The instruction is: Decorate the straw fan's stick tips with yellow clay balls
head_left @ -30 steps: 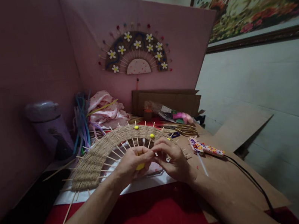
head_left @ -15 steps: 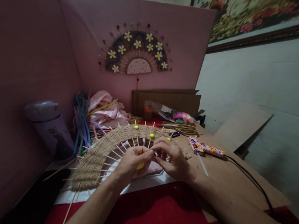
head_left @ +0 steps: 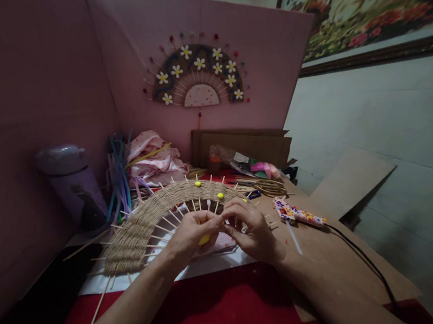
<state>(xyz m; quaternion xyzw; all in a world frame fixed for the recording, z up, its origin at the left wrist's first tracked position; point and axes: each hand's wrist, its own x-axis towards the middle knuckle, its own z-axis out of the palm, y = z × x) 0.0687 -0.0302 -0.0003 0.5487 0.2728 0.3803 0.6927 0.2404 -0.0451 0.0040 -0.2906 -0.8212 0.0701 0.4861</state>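
Note:
A half-round fan of wooden sticks woven with jute twine (head_left: 144,222) lies on white paper on the table, with small yellow pieces (head_left: 197,184) stuck on its band. My left hand (head_left: 189,237) and my right hand (head_left: 252,230) meet fingertip to fingertip over the fan's inner sticks. Under my left fingers shows a small yellow piece (head_left: 203,239), pinched there. What my right fingers pinch is too small to tell.
A patterned glue gun (head_left: 299,214) with a black cord lies right of my hands on brown cardboard (head_left: 330,259). Behind the fan are a lidded jar (head_left: 70,185), pipe cleaners (head_left: 118,180), pink cloth (head_left: 154,158) and craft bits. A finished flowered fan (head_left: 196,75) hangs on the pink board.

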